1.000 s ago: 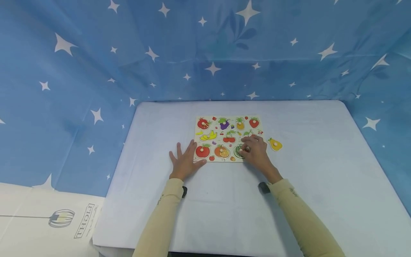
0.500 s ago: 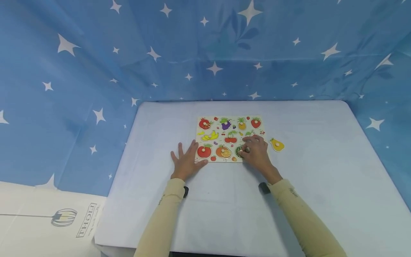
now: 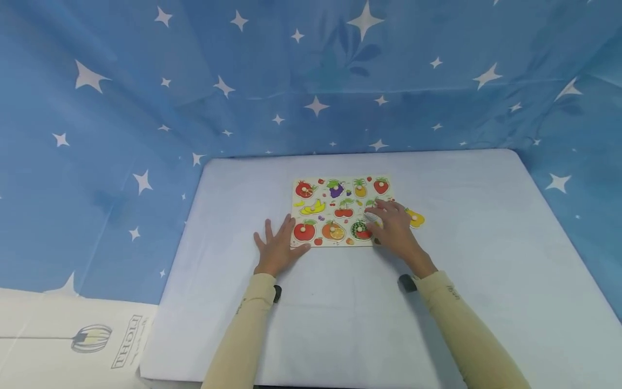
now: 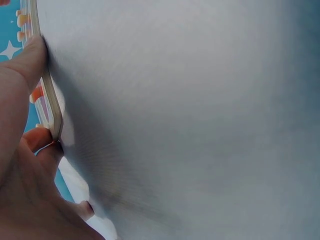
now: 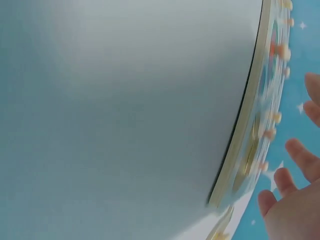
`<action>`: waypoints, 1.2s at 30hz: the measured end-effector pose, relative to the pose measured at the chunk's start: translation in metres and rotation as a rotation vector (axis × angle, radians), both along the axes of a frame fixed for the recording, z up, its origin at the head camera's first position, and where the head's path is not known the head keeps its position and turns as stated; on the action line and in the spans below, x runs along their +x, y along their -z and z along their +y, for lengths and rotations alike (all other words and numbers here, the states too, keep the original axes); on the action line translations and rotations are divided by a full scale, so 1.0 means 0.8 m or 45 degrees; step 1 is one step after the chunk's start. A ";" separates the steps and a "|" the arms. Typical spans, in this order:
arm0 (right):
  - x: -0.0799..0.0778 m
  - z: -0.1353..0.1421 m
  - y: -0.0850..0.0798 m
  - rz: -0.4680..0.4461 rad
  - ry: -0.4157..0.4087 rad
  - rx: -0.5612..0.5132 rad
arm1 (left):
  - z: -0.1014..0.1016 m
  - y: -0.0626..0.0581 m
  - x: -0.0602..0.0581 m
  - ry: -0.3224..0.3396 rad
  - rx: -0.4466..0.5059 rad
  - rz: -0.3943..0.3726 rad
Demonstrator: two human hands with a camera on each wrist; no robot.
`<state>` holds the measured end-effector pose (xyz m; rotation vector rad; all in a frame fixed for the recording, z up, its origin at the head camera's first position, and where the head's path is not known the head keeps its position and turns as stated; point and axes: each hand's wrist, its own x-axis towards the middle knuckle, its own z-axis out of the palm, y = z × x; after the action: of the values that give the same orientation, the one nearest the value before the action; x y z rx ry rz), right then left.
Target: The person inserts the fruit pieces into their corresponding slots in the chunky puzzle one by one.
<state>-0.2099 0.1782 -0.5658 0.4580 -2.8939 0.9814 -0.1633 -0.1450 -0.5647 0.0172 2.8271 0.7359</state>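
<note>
A wooden fruit puzzle board [image 3: 320, 226] with knobbed pieces lies on the table. My left hand [image 3: 276, 249] rests at its left side with fingers spread, the thumb along the front edge. In the left wrist view, that thumb [image 4: 32, 60] touches the board's edge [image 4: 52, 100]. Over the board's right part is my right hand [image 3: 397, 231], its fingers loosely bent and holding nothing. The watermelon piece [image 3: 359, 231] sits in the front row beside its fingertips. Fingers [image 5: 300, 155] stand apart from the board in the right wrist view. A yellow pear piece [image 3: 416, 219] lies right of the board, partly behind the hand.
A white cloth covers the table [image 3: 335, 329]. Blue star-patterned fabric [image 3: 272, 81] hangs behind and at the sides. White printed fabric [image 3: 44, 346] is at lower left. Dark wrist devices [image 3: 407, 283] sit at the cuffs.
My right hand has let go of the watermelon piece's knob and moved slightly right, baring more of the piece. My left hand stays at the board's edge. The head view has shifted slightly.
</note>
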 end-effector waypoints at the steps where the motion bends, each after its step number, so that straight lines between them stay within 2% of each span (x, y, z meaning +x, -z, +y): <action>1: -0.001 0.004 -0.001 -0.013 0.002 -0.007 | -0.001 0.000 0.000 -0.002 0.000 0.010; 8: -0.009 0.036 -0.009 -0.046 0.070 -0.044 | -0.002 0.001 0.000 -0.006 -0.003 -0.014; 18: -0.014 0.079 -0.010 -0.203 0.178 0.023 | -0.002 -0.002 0.005 -0.017 0.006 0.008; 26: -0.015 0.101 -0.006 -0.178 0.218 0.075 | 0.002 -0.004 0.003 -0.002 0.001 0.011; 36: -0.015 0.116 -0.003 -0.198 0.277 0.052 | 0.001 0.004 0.001 0.002 0.005 -0.004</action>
<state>-0.2217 0.2710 -0.5636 0.0676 -3.0211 0.9656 -0.1621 -0.1445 -0.5676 0.0193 2.8223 0.7407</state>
